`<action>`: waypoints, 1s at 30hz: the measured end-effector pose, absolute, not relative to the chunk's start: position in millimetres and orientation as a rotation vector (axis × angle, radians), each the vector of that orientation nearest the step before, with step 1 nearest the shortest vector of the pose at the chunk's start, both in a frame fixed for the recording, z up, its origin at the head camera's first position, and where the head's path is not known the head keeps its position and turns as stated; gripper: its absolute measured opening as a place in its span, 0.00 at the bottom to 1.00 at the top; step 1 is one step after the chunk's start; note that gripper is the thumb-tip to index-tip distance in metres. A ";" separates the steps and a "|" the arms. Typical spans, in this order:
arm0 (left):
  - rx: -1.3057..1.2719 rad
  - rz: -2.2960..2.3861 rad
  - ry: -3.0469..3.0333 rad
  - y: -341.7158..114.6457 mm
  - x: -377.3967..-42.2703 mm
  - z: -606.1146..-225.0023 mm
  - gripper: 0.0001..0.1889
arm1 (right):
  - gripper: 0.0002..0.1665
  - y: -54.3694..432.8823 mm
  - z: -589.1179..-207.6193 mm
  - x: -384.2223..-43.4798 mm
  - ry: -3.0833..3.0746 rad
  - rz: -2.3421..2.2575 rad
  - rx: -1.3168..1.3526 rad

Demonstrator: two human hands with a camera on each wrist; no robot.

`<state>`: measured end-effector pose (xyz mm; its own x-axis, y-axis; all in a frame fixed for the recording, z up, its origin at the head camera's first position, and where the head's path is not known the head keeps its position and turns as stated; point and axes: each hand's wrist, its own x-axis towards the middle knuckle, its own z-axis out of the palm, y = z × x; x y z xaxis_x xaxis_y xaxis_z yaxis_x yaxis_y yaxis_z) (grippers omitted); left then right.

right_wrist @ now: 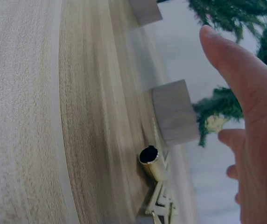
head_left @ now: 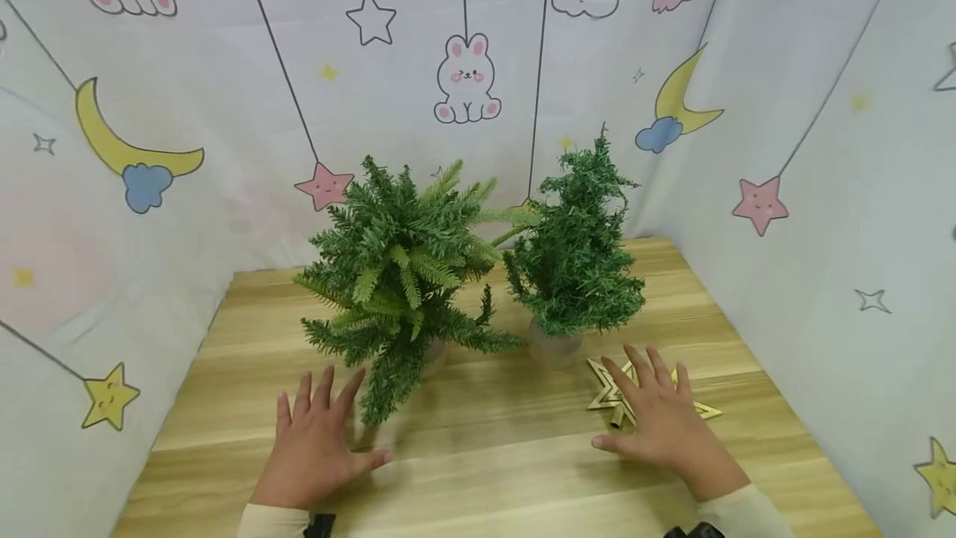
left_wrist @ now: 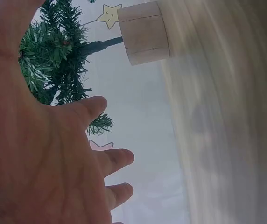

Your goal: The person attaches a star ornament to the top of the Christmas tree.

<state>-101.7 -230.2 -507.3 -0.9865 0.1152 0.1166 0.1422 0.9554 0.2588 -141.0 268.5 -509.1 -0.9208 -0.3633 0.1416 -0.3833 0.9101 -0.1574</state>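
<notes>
My left hand [head_left: 314, 442] is spread with straight fingers, in front and to the left of a bushy artificial Christmas tree [head_left: 403, 247]. That tree has dark and light green branches; its round wooden base [left_wrist: 145, 37] shows in the left wrist view. A slimmer artificial Christmas tree [head_left: 578, 247] stands to its right on a wooden base [right_wrist: 174, 112]. My right hand [head_left: 665, 422], fingers spread, is over a gold star tree topper [head_left: 617, 415] lying on the table and partly hides it. The topper's hollow socket [right_wrist: 151, 161] faces the right wrist camera. Neither hand holds anything.
Everything stands on a wood-grain table [head_left: 493, 447]. White cloth walls [head_left: 403, 90] printed with rabbits, stars and moons enclose its back and sides. A lower branch [head_left: 392, 380] of the bushy tree reaches forward, close to the left hand.
</notes>
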 end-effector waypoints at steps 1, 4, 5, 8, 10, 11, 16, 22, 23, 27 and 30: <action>-0.202 -0.407 -3.002 -230.5 -102.2 -508.1 0.66 | 0.67 268.6 -509.5 -140.8 -2.959 0.274 0.580; -0.219 -0.430 -2.970 -231.9 -104.5 -511.5 0.60 | 0.66 269.1 -510.4 -141.7 -2.942 0.273 0.578; -0.228 -0.445 -2.946 -233.0 -105.7 -512.5 0.57 | 0.65 269.6 -510.8 -142.8 -2.929 0.270 0.578; -0.260 -0.556 -2.807 -238.2 -110.5 -512.9 0.44 | 0.59 270.1 -510.8 -147.1 -2.899 0.285 0.552; -0.285 -0.684 -2.681 -243.3 -115.0 -509.2 0.38 | 0.53 271.2 -510.2 -151.3 -2.874 0.317 0.517; -0.298 -0.755 -2.610 -246.1 -118.2 -505.7 0.38 | 0.50 271.8 -509.6 -153.3 -2.869 0.331 0.494; -0.292 -1.028 -2.275 -255.3 -136.6 -473.2 0.43 | 0.37 275.8 -508.3 -162.8 -2.914 0.386 0.386; -0.282 -1.274 -2.070 -251.2 -157.9 -410.3 0.40 | 0.41 279.8 -515.4 -168.4 -2.991 0.394 0.293; -0.286 -1.318 -2.061 -249.8 -161.0 -399.9 0.38 | 0.42 280.9 -517.2 -169.1 -3.003 0.395 0.267; -0.327 -1.443 -2.035 -244.9 -174.9 -364.2 0.32 | 0.53 286.9 -522.0 -172.5 -3.064 0.403 0.136; -0.367 -1.449 -2.106 -242.6 -186.7 -345.9 0.30 | 0.57 291.0 -524.7 -175.4 -3.132 0.384 0.075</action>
<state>-186.7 -242.6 -345.9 -0.8104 -0.0837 0.5799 0.5117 0.3810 0.7701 -175.4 291.0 -524.7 -0.9988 -0.0492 -0.0086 -0.0457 0.9692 -0.2419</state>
